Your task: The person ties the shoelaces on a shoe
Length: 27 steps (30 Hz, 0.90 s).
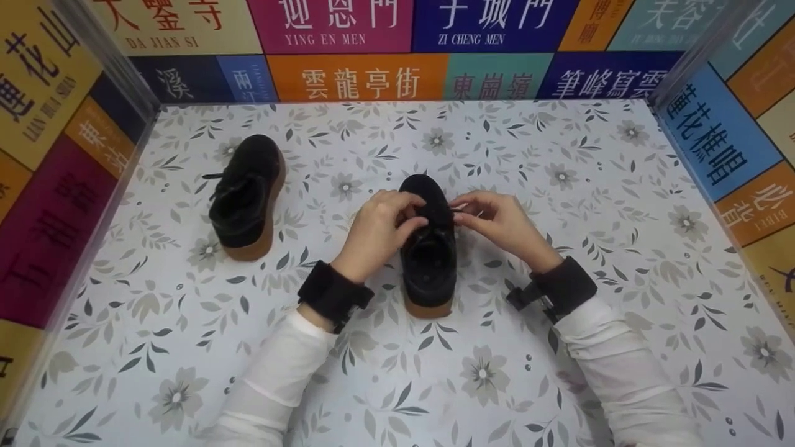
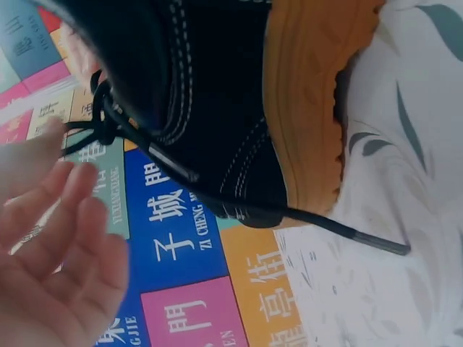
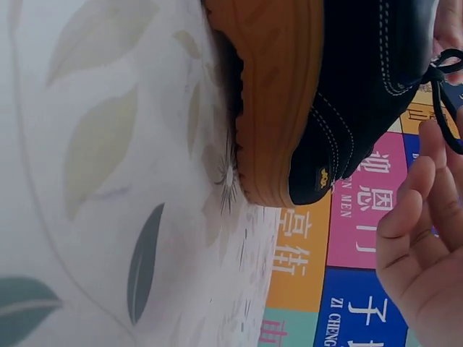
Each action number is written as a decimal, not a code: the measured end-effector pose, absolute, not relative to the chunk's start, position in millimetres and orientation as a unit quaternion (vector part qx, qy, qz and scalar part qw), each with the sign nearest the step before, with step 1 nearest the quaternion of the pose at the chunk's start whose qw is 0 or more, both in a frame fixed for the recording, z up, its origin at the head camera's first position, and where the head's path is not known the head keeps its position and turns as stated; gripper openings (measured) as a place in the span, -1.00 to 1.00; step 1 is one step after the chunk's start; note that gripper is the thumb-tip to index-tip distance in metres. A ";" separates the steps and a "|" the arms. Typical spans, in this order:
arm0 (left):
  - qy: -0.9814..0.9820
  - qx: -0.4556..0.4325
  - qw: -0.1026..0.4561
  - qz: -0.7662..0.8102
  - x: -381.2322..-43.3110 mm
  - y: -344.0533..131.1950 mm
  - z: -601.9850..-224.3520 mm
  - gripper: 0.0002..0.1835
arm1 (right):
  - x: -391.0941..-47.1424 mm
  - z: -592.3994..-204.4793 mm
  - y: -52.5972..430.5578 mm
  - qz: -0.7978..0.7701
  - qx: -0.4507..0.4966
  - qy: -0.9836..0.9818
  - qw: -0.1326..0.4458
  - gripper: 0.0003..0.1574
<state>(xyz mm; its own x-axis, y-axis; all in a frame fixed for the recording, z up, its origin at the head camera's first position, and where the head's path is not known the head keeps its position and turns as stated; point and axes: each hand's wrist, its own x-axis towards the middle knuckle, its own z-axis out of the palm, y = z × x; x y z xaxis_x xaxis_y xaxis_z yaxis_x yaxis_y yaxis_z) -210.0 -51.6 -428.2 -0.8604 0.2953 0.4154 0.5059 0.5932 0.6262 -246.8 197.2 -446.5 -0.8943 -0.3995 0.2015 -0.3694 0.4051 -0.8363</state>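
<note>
A black shoe (image 1: 428, 267) with a tan sole stands at the middle of the table, toe pointing away. Its black shoelace (image 2: 108, 119) is looped in a knot at the front, and one loose end (image 2: 347, 231) hangs over the shoe's side. My left hand (image 1: 382, 226) is at the shoe's left and pinches a loop of the lace between thumb and forefinger. From the other side, my right hand (image 1: 497, 220) pinches the lace between thumb and fingertips. In the right wrist view, the lace loop (image 3: 452, 61) stands off the shoe near the right fingers, partly cut by the frame edge.
A second black shoe (image 1: 248, 192) with a tan sole stands apart to the left, its lace end sticking out. A white floral cloth (image 1: 484, 372) covers the table. Colourful lettered panels (image 1: 360, 77) wall in the back and both sides.
</note>
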 end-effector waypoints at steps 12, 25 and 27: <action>-0.864 -0.234 0.192 -0.403 -210.7 -43.6 -434.0 -0.85 | -242.9 -454.4 185.4 -0.497 -0.263 0.827 -0.018 -0.74; -0.867 -0.239 0.179 -0.398 -210.1 -54.6 -436.6 -0.87 | -243.5 -445.8 191.9 -0.353 -0.368 0.858 -0.064 -0.75; -0.865 -0.242 0.182 -0.400 -210.0 -56.2 -437.8 -0.88 | -243.4 -444.2 192.6 -0.332 -0.379 0.861 -0.075 -0.80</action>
<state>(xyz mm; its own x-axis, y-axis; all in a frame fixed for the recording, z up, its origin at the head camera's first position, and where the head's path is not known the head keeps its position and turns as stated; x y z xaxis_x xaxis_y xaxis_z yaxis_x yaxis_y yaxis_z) -210.0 -56.2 -437.8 -0.8159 0.2734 0.5096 0.5653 0.5625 0.6034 -243.4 192.6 -444.2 -0.7019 -0.6023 0.3801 -0.7016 0.4929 -0.5145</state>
